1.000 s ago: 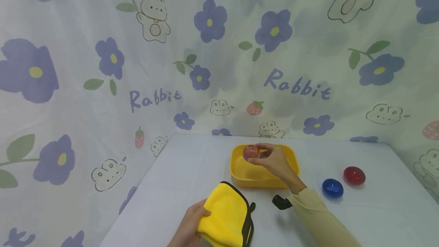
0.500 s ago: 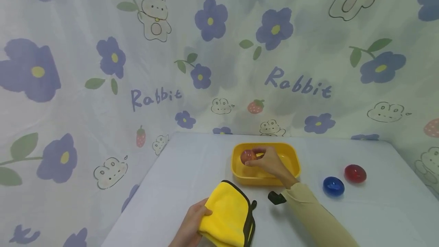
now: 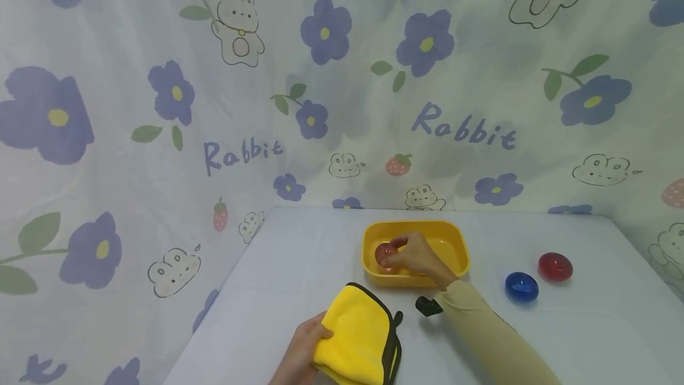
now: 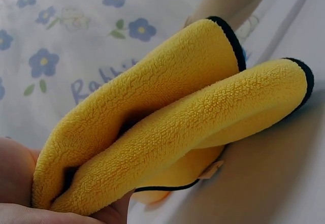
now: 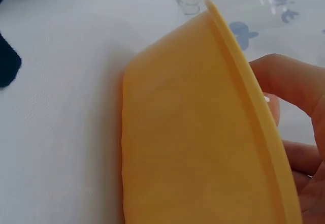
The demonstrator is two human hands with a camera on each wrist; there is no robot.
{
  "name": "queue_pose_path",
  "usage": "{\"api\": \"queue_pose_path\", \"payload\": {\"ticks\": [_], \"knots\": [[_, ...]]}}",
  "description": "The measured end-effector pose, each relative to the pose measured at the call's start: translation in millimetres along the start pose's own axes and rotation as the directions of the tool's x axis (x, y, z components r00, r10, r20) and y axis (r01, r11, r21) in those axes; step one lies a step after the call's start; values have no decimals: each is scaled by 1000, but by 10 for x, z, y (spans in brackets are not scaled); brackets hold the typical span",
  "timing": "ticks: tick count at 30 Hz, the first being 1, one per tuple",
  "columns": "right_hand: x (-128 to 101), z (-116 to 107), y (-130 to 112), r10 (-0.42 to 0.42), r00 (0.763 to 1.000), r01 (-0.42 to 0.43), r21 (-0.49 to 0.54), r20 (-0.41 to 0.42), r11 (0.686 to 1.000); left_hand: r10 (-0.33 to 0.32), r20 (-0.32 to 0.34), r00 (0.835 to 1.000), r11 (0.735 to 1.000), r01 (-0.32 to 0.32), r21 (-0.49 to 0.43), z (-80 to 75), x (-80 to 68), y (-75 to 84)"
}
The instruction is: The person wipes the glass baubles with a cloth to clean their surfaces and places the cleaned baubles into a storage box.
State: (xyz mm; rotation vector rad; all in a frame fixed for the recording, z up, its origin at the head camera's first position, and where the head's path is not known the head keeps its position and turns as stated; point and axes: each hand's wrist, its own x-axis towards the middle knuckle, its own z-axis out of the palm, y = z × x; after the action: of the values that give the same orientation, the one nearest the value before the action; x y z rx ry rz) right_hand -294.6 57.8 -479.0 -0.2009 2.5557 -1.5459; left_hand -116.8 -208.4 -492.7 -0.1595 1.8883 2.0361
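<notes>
My left hand [image 3: 304,346] grips a folded yellow fleece cloth [image 3: 355,334] with black edging, its thumb lying on top. Up close in the left wrist view, the cloth [image 4: 167,117] shows thick folds, and part of the palm [image 4: 15,178] is under it. Over the left part of a yellow plastic tray [image 3: 395,281], my right hand [image 3: 415,254] holds a see-through pinkish ball [image 3: 383,255] between thumb and fingers, low inside the rim. The right wrist view shows the tray's outer wall [image 5: 188,117], which hides most of the ball; fingers [image 5: 294,82] reach over the rim.
To the right of the tray, a shiny blue rounded object [image 3: 521,287] and a red one [image 3: 556,267] lie on the white tabletop [image 3: 604,325]. A black piece [image 3: 428,306] sticks out beside the right wrist. A curtain [image 3: 342,106] printed with flowers and rabbits hangs behind.
My right hand has lowered the ball deeper into the tray and slightly left. The left hand with the cloth has stayed nearly in place.
</notes>
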Motion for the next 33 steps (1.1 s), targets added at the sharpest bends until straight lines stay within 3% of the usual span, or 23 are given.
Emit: {"api": "queue_pose_path", "payload": {"ticks": [20, 26, 33], "knots": [[-16, -4, 30, 51, 997, -44, -103, 59, 994, -5, 12, 1000, 1000, 5, -10, 11, -13, -37], [-116, -248, -78, 8, 1000, -6, -107, 15, 994, -15, -2, 1000, 1000, 15, -7, 2, 0, -24], [-409, -668, -112, -148, 989, 146, -62, -31, 987, -19, -11, 1000, 1000, 19, -17, 4, -4, -45]]}}
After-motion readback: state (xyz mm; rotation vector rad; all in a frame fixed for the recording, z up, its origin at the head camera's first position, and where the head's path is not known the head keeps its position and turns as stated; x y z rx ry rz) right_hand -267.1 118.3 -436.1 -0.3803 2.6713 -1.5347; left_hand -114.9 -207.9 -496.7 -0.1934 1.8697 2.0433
